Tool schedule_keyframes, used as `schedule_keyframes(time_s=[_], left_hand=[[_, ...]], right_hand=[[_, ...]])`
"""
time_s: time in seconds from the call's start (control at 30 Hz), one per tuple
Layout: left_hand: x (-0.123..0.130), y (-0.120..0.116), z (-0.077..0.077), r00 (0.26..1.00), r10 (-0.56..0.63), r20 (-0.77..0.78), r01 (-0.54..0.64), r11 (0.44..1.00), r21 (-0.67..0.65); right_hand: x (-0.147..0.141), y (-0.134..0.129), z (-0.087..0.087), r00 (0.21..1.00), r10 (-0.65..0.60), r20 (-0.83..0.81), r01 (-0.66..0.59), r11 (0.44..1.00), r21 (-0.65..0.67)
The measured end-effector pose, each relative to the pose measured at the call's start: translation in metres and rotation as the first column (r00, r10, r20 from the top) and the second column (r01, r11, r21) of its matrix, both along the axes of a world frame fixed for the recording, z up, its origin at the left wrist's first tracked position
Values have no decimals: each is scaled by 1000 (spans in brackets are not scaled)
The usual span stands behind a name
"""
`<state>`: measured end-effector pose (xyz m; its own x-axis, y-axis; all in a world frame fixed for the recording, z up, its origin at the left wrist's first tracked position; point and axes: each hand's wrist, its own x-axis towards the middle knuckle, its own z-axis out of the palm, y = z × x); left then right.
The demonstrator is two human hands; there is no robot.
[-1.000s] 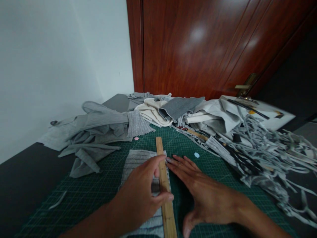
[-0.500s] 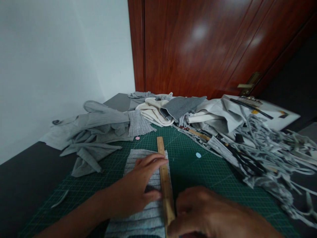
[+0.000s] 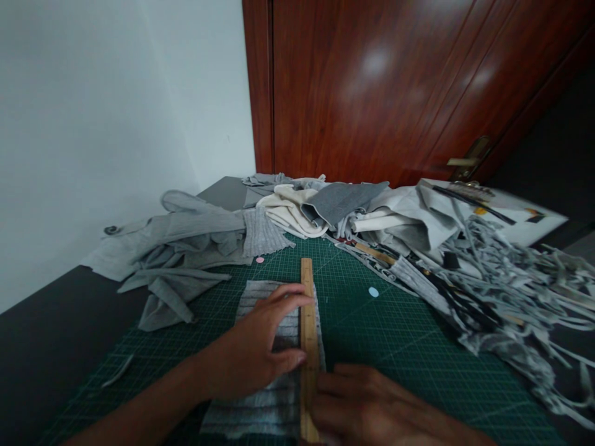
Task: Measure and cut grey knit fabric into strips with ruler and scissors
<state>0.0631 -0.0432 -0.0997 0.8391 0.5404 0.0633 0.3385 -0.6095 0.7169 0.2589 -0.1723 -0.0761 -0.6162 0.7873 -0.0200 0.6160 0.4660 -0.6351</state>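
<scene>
A wooden ruler (image 3: 308, 337) lies lengthwise on a piece of ribbed grey knit fabric (image 3: 248, 303), close to its right edge. My left hand (image 3: 253, 353) rests over the fabric with thumb and fingers spread, their tips pressing the ruler's left side. At the near end, my right hand (image 3: 367, 406) has its fingers curled closed against the ruler's right side, seemingly gripping it; the fingertips are partly hidden. Beneath everything is a green cutting mat (image 3: 395, 347) with grid lines.
Grey fabric pieces (image 3: 186, 238) are heaped at the left, and folded cloths (image 3: 344, 201) at the back. Tangled fabric strips (image 3: 515, 291) cover the right side, near a clipboard (image 3: 534, 217). A white wall (image 3: 116, 111) and a wooden door (image 3: 372, 93) stand behind.
The ruler has turned slightly, its far end shifting right and its near end left. My right hand has moved a little left with its near end. My left hand stays nearly in place.
</scene>
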Motion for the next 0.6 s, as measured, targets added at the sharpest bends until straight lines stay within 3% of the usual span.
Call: schedule_keyframes(time_s=[0.17,0.3,0.33,0.43,0.5,0.6], left_hand=[[1,-3,-5,999,33,27,-35,996,76],[4,-5,0,993,-64,-94,77,988,135],[5,-5,2,988,-89,-124,105,985,135],[6,-5,6,985,-110,-135,129,981,146],[6,-4,6,986,-111,-123,130,979,157],[5,-3,3,989,-107,-104,124,977,175]], right_hand=[[-4,6,-23,1000,-12,-1,12,996,93],[5,6,-13,995,100,27,-103,986,133],[9,6,-7,996,85,17,-86,985,149],[23,11,2,990,-131,-61,139,976,165],[30,16,-2,968,-228,-104,243,956,166],[33,23,-15,954,-272,-124,290,942,165]])
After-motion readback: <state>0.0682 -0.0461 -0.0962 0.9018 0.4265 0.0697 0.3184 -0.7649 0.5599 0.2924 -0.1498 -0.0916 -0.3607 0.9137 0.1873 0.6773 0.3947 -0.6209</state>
